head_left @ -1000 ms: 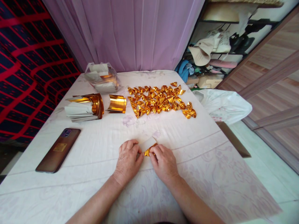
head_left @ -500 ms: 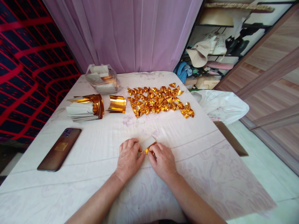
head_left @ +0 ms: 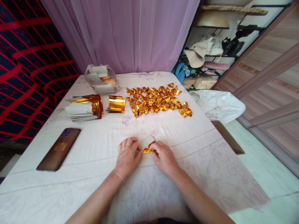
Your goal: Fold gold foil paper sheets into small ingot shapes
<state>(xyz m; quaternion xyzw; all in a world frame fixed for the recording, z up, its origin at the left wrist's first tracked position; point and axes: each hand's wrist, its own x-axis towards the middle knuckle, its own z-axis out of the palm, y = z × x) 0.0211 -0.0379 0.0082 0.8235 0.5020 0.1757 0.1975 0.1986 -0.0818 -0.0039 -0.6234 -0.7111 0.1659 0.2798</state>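
A small sheet of gold foil paper (head_left: 147, 147), white on its back, lies between my two hands on the white tablecloth (head_left: 98, 155). My left hand (head_left: 127, 155) pinches its left side with the fingertips. My right hand (head_left: 164, 157) pinches its right side, and the gold fold shows between the thumbs. Most of the paper is hidden under my fingers. Farther back lies a spread of several folded gold pieces (head_left: 157, 101).
A stack of gold and white sheets (head_left: 83, 108) and a curled gold sheet (head_left: 116, 104) lie at the left. A clear bag of paper (head_left: 101, 79) stands behind them. A phone (head_left: 59, 148) lies at the near left. A white plastic bag (head_left: 218, 105) hangs off the table's right edge.
My hands stay on the same gold paper, with only small finger movements. The view has shifted slightly, so everything sits a little to the left and higher.
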